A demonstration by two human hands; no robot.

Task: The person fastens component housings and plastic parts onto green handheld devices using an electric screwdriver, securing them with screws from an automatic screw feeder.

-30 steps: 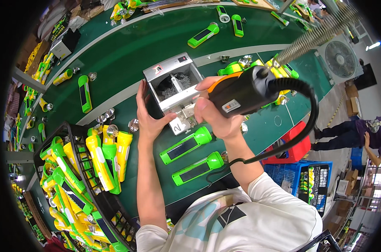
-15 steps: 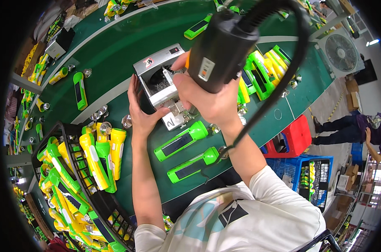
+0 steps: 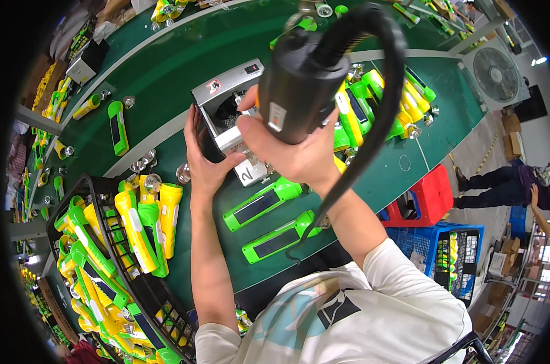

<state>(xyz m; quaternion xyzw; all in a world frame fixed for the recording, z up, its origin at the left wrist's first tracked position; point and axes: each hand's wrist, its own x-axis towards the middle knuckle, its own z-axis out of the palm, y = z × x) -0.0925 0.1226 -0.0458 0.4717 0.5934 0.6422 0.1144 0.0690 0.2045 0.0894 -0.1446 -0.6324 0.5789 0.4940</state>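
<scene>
In my right hand is a black electric screwdriver with a thick black cable, its fingers wrapped round the body. The tool stands over the front right part of a grey metal screw feeder, and its tip is hidden. My left hand grips the feeder's near left corner, fingers along the side and thumb at the front. Small screws lie in the feeder's open tray. Just in front of it, a green flashlight with a dark panel rests on the green table, and a similar flashlight lies nearer me.
A black basket full of yellow-green flashlights stands at the left. More flashlights are heaped right of the feeder. Silver reflector cups lie about. A red stool and blue crate stand beside the table; a person is farther right.
My right hand has moved left with the screwdriver, closer over the feeder. My left hand has stayed at the feeder's corner.
</scene>
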